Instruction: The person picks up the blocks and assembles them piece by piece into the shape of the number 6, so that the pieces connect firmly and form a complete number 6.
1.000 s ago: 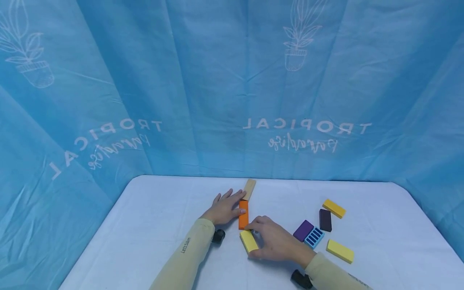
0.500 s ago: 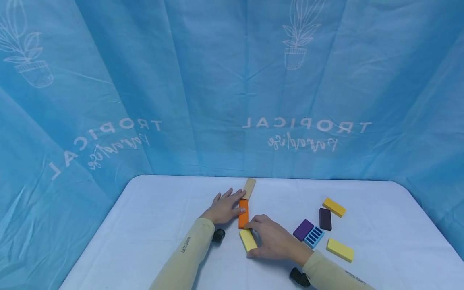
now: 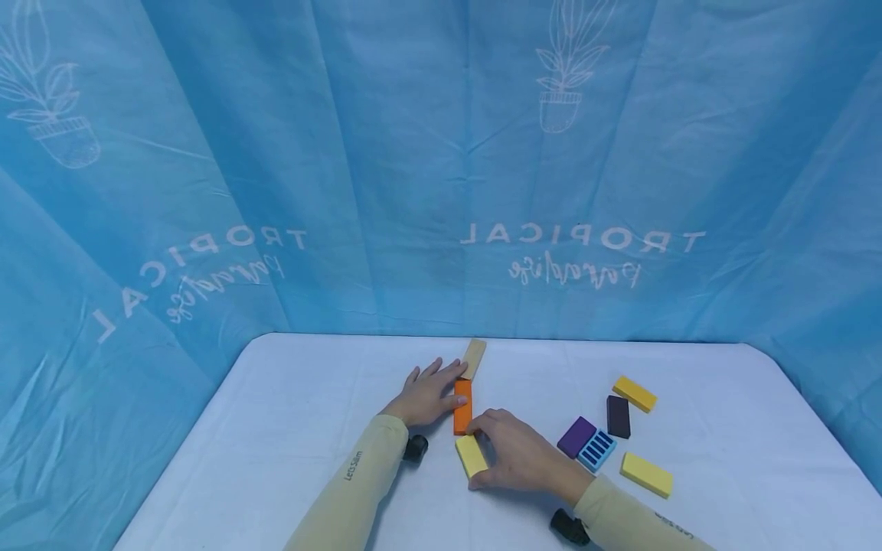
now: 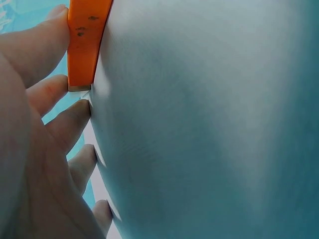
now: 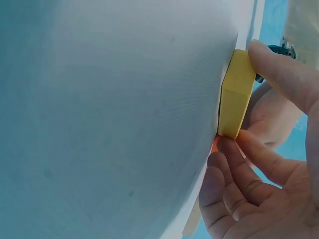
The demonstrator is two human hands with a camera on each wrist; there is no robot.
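Left hand (image 3: 425,396): fingers spread, thumb on the orange block (image 3: 463,417).
Right hand (image 3: 520,455): thumb and finger pinching the yellow block (image 3: 472,457) by its near and far ends, just to the near side of the orange block.
Wooden block (image 3: 474,360): at the orange block's far end.
White table (image 3: 310,428), right side: purple block (image 3: 576,437) and blue block (image 3: 597,450), side by side; black block (image 3: 619,417) and amber block (image 3: 635,394), farther; second yellow block (image 3: 646,474), nearer.

High head view forward and down, close wrist views, orange block (image 3: 464,419) shared by head and left wrist
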